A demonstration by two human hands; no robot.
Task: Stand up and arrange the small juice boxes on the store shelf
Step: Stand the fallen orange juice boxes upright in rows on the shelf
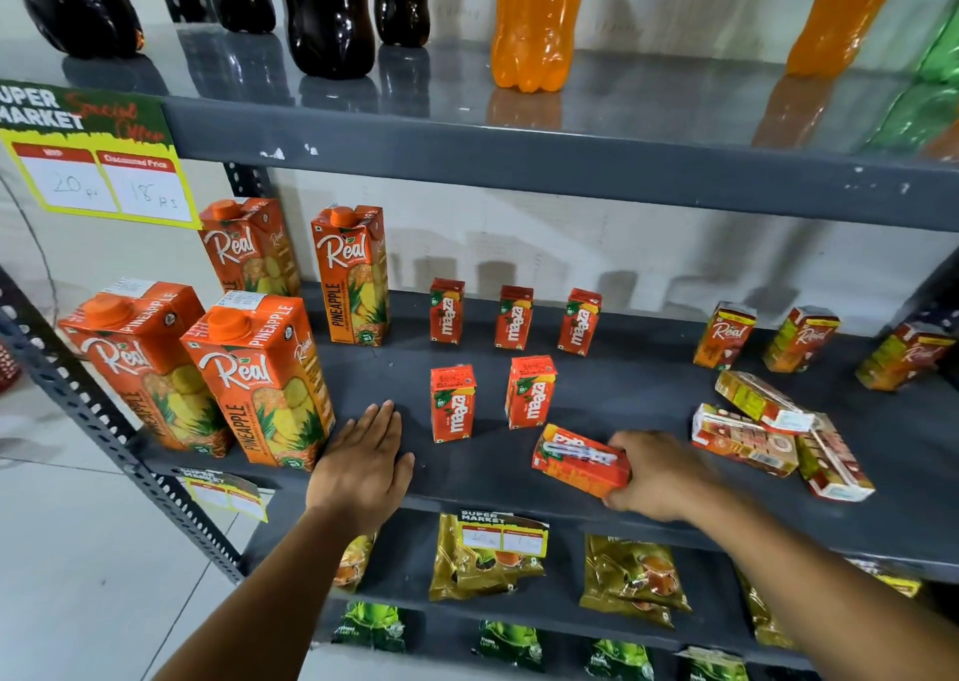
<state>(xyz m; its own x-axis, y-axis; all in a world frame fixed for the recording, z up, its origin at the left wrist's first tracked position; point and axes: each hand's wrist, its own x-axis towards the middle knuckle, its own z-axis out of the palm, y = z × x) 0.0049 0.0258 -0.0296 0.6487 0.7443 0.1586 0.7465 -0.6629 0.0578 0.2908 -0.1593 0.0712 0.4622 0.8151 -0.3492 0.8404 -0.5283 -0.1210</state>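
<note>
Two bare forearms reach up from the bottom edge toward the grey shelf (648, 395). The left hand (366, 460) lies flat, palm down with fingers spread, on the shelf's front edge just beside the large pineapple cartons (259, 374). The right hand (659, 475) is wrapped around a small Maaza juice box (578, 460), which lies on its side near the front of the shelf. Behind it, five small Maaza boxes (451, 402) stand upright in two rows, three at the back and two in front. To the right, a pile of small Real juice boxes (747, 439) lies toppled, touching one another, and three more small Real boxes (724, 335) stand upright behind them. Soda bottles (537, 21) stand on the shelf above.
</note>
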